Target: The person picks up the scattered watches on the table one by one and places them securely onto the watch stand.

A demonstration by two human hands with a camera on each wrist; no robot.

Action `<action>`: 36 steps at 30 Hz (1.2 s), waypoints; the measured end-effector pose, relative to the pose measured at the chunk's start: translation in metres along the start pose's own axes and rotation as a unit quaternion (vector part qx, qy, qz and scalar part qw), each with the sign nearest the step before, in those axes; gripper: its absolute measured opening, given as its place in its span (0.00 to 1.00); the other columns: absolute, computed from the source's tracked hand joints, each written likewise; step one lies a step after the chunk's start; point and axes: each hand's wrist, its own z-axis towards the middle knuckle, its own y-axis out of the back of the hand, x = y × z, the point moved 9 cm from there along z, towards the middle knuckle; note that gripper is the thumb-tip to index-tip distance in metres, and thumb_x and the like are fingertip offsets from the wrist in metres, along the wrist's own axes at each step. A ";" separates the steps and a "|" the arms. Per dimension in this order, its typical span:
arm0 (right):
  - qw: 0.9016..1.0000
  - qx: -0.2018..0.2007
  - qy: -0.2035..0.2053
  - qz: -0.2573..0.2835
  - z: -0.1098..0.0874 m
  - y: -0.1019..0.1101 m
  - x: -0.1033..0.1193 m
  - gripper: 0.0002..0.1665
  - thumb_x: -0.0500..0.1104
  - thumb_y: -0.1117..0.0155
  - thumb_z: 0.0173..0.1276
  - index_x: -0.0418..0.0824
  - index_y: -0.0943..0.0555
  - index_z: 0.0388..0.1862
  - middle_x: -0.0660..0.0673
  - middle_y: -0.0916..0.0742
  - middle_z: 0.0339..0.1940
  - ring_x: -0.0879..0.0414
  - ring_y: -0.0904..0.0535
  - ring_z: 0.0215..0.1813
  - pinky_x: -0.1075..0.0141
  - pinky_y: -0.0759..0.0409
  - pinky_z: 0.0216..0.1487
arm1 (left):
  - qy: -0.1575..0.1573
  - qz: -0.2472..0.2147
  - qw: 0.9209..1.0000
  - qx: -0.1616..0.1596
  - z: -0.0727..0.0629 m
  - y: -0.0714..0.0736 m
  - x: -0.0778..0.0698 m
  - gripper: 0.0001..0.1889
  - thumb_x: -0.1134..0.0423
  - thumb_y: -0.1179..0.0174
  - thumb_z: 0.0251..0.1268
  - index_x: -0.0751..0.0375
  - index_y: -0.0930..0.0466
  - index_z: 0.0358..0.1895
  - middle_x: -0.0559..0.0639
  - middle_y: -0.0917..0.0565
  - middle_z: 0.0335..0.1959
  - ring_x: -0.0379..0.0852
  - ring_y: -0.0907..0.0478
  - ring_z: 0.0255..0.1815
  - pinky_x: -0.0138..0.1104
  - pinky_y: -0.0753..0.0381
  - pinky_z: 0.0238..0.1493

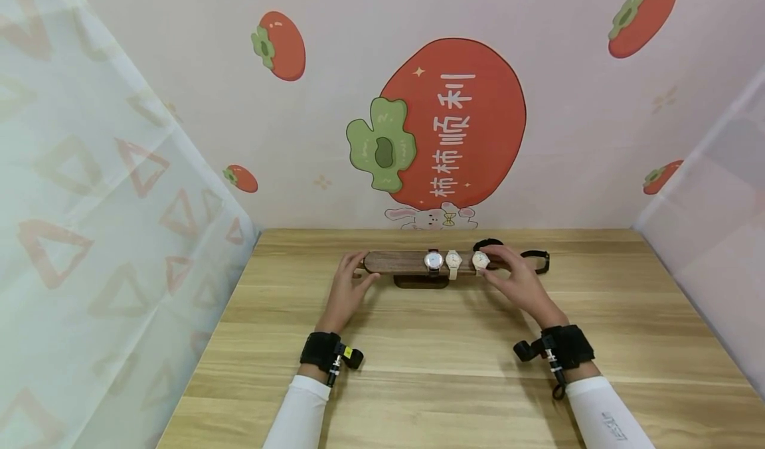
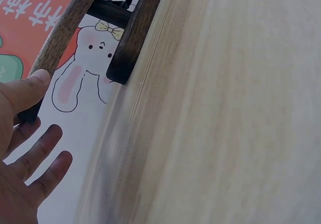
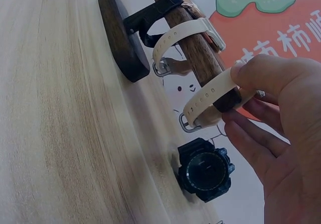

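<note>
At the left end of the wooden watch stand (image 1: 394,262), the left hand (image 1: 345,292) is pinching it. At the stand's right end, the right hand (image 1: 521,288) is grasping a cream-strapped watch (image 1: 480,260) looping round it. Nearer the stand's middle, another pale watch (image 1: 453,260) and a dark-strapped watch (image 1: 433,260) are hanging; just behind its right part, a black watch (image 1: 488,242) is lying.

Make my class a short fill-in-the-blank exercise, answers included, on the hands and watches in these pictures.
1. The left hand grips the bar at its ____ end.
2. The right hand holds a pale-strapped ____ at the other end.
3. Altogether, ____ watches are on the bar.
4. In the right wrist view, a black watch rests on the ____.

Answers: left; watch; three; table.
</note>
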 end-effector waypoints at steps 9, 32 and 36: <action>1.000 0.012 -0.007 0.001 0.001 -0.004 -0.003 0.28 0.38 0.28 0.75 0.38 0.21 0.71 0.36 0.18 0.69 0.39 0.17 0.65 0.49 0.15 0.66 | 0.001 -0.003 1.000 -0.001 0.000 0.000 0.002 0.32 0.60 0.29 0.72 0.56 0.27 0.77 0.57 0.26 0.69 0.55 0.23 0.67 0.51 0.15 0.65; 1.000 0.015 0.020 -0.018 0.006 -0.011 0.001 0.31 0.36 0.27 0.73 0.36 0.22 0.74 0.33 0.19 0.72 0.36 0.18 0.66 0.39 0.14 0.61 | -0.006 -0.009 1.000 0.003 0.000 -0.001 0.003 0.32 0.58 0.30 0.74 0.56 0.27 0.77 0.57 0.26 0.70 0.57 0.23 0.65 0.52 0.15 0.64; 1.000 0.020 0.014 -0.011 0.006 -0.011 0.000 0.32 0.38 0.27 0.73 0.39 0.22 0.74 0.34 0.19 0.73 0.37 0.18 0.66 0.39 0.15 0.62 | -0.009 -0.013 1.000 0.001 0.000 -0.001 0.001 0.32 0.57 0.30 0.73 0.55 0.27 0.77 0.56 0.26 0.70 0.57 0.23 0.65 0.52 0.14 0.64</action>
